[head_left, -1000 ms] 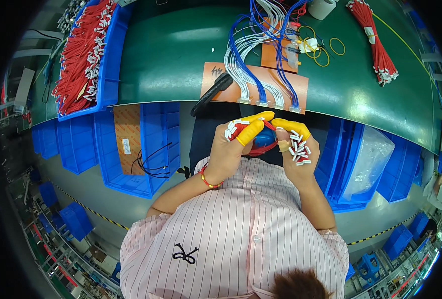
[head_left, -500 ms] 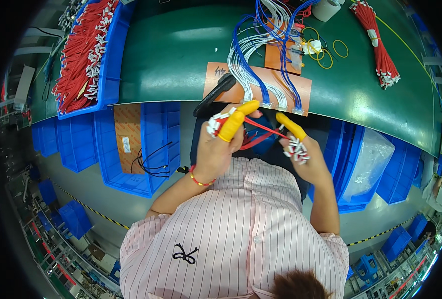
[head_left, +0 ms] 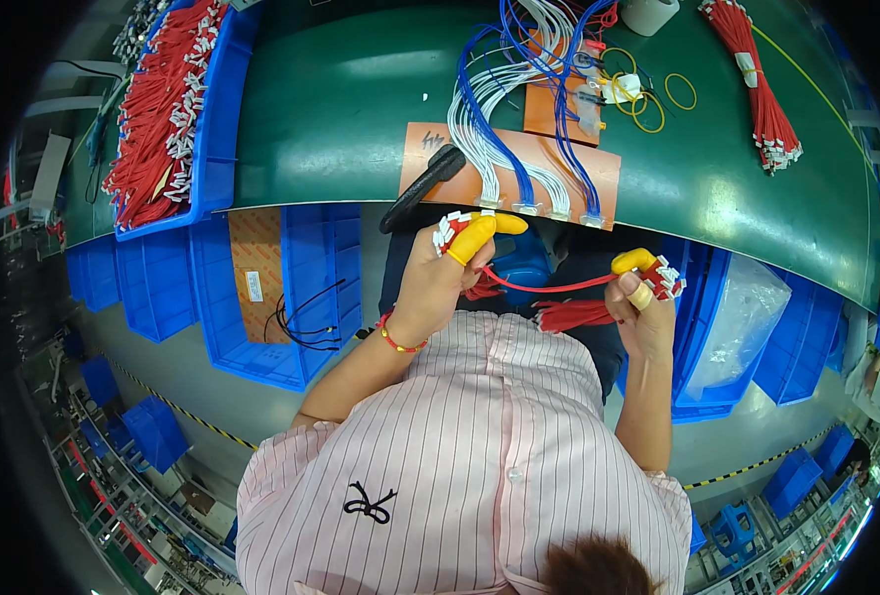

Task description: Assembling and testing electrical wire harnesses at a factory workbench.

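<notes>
While both grip red wires (head_left: 544, 288), left hand (head_left: 440, 273), right hand (head_left: 643, 307), seemingly below bench edge (head_left: 658, 223).

1 head-worn fisheye view, looking steeply down over the person's own striped shirt (head_left: 460, 466) onto the green bench (head_left: 361, 109). Close to the hands; edges bend toward the dark rim. No 2nd view to compare.

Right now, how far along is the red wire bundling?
Done: one tied red bundle lies on the green bench. In hand: left hand and right hand hold red wires, one strand stretched between them. Left: loose red wires fill the blue bin.
</notes>
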{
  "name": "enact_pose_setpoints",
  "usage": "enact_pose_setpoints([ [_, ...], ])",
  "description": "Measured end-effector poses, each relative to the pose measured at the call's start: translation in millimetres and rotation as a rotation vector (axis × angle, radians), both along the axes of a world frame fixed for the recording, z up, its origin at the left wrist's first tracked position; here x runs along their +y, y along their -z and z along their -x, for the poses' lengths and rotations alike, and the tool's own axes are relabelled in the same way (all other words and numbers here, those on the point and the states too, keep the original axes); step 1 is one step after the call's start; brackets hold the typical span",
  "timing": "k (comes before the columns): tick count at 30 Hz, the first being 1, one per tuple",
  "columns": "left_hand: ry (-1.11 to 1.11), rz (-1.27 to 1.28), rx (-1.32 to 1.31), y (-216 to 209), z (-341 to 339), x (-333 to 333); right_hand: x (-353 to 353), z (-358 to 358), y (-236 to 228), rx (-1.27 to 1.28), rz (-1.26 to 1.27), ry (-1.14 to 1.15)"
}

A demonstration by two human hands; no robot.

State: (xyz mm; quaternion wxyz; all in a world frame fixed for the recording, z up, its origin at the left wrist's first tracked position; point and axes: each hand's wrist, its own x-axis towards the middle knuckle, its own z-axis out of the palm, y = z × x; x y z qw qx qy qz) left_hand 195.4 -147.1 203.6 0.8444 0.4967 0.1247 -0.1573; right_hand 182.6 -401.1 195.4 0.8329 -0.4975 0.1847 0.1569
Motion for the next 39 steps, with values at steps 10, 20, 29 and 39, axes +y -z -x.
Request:
enact_pose_setpoints([
  [10, 0.051, -0.093, -0.023, -3, -4, 6, 29, -6, -9, 0.017, 0.105, -0.085],
  [20, -0.056, 0.032, -0.007, -2, -5, -1, 45, -15, -20, -0.087, 0.289, -0.045],
  [29, 0.080, 0.127, 0.039, -3, -9, 13, 47, -19, -25, -0.028, 0.402, -0.005],
  [39, 0.100, 0.096, 0.012, 0, 0, 16, 50, -23, -18, -0.054, 0.094, 0.054],
])
